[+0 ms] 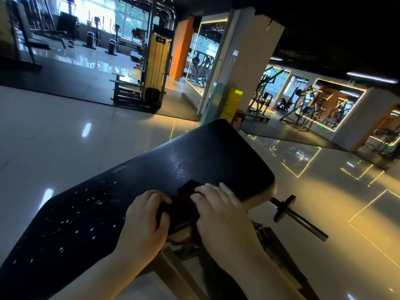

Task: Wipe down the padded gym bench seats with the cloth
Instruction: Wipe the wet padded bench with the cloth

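Your left hand (149, 215) and right hand (218, 211) press the dark cloth (181, 204) flat on the bench pad (194, 161). It looks soft and limp; keep your palms spread over it.

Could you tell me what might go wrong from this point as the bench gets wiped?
The cloth is bunched under both the left hand and the right hand at the pad's near edge, so it may slide off the side. The dim light could also hide missed patches, and the white flecks may be scuffs that will not wipe away.
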### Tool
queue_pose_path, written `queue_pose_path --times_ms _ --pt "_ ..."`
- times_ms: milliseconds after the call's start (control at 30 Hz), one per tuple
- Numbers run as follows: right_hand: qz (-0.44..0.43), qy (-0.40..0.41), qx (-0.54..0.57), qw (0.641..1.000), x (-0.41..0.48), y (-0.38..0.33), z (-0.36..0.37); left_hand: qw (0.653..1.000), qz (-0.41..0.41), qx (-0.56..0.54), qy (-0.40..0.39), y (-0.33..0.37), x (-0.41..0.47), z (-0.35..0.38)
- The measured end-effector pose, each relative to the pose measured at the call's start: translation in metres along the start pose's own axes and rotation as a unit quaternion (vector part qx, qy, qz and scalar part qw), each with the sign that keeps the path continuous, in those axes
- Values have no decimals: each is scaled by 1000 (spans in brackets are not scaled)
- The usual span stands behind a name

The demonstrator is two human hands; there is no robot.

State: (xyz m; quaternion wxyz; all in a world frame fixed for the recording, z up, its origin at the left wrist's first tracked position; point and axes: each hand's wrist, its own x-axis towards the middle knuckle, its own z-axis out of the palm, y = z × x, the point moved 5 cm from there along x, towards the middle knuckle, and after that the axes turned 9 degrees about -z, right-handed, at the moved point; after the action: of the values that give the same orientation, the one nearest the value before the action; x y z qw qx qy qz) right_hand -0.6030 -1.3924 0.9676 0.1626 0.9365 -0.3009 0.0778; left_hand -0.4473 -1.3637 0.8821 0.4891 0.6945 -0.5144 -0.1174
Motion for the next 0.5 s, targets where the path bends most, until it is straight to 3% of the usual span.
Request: queue_pose_path --times_ms 167,300,367,433,500 --pt "92 156 34 983 -31 81 -28 999 33 18 -16 20 0 4" --pt "175 347 169 906 -43 99 -22 998 40 39 -2 24 0 7" --pt "153 352 154 910 -41 73 0 998 45 52 5 27 4 8" --pt "57 282 39 957 -34 34 27 996 57 61 5 32 8 9" --pt "-28 220 -39 974 -33 8 47 995 76 58 -7 37 14 11"
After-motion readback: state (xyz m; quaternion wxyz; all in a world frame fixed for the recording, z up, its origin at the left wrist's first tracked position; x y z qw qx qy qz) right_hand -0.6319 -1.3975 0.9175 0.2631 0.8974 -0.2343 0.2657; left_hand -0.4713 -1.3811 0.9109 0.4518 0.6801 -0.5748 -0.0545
